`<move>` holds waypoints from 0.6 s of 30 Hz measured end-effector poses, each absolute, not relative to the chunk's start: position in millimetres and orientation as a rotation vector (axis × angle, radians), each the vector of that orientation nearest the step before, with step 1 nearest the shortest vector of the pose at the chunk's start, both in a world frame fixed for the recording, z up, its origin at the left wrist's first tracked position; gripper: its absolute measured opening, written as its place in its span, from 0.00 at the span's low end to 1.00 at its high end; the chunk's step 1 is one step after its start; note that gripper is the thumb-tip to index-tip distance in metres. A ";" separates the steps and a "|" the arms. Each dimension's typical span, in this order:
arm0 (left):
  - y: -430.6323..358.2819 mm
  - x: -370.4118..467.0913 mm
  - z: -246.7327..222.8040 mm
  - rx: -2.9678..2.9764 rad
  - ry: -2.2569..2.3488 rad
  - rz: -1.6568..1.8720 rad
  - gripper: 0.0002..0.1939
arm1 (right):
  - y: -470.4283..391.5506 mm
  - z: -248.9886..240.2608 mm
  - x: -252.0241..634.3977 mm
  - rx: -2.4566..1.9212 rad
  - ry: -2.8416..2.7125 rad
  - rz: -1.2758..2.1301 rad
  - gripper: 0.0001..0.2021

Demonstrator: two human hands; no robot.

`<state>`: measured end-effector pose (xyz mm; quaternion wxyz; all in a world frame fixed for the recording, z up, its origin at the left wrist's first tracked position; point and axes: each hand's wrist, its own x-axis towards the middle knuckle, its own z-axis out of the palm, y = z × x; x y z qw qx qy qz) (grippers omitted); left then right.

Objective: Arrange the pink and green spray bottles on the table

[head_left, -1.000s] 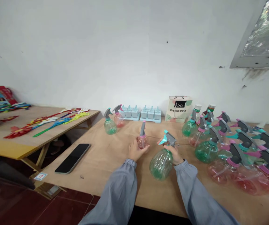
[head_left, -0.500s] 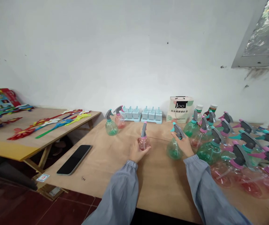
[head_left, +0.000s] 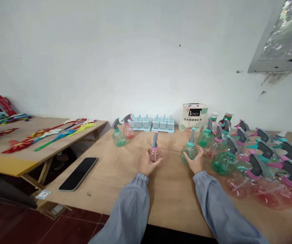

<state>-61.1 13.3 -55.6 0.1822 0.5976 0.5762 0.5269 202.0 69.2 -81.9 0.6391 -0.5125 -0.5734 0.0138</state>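
Near the middle of the frame, the left hand (head_left: 148, 164) curls around the pink spray bottle (head_left: 155, 154), and just right of centre the right hand (head_left: 196, 160) cups the green spray bottle (head_left: 190, 151), thumb across the near side of its body and fingers along its right. Both bottles appear upright on the tabletop (head_left: 172, 193), their sprayer heads (head_left: 155, 139) seen nearly edge-on. Steadying them well likely calls for a light, low grip, since the rounded bodies may flex and the tall heads could make them tip. It should also help to keep the fingers clear of those heads and to mind the right knuckles, because the cluster of spray bottles (head_left: 224, 165) filling the right of the frame stands near. As for pose, the grey sleeves (head_left: 132, 205) reach up from the lower edge of the frame, spread apart, with the two thumbs pointing toward each other across the gap.
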 end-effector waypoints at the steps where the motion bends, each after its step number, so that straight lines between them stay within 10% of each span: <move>1: 13.4 -61.0 -55.5 1.686 1.630 1.485 0.37 | 68.3 -85.6 202.2 -1.238 -1.321 0.029 0.46; 18: 8.3 -59.8 -58.8 1.714 1.661 1.418 0.40 | 166.3 -67.2 211.1 -1.541 -1.297 0.287 0.51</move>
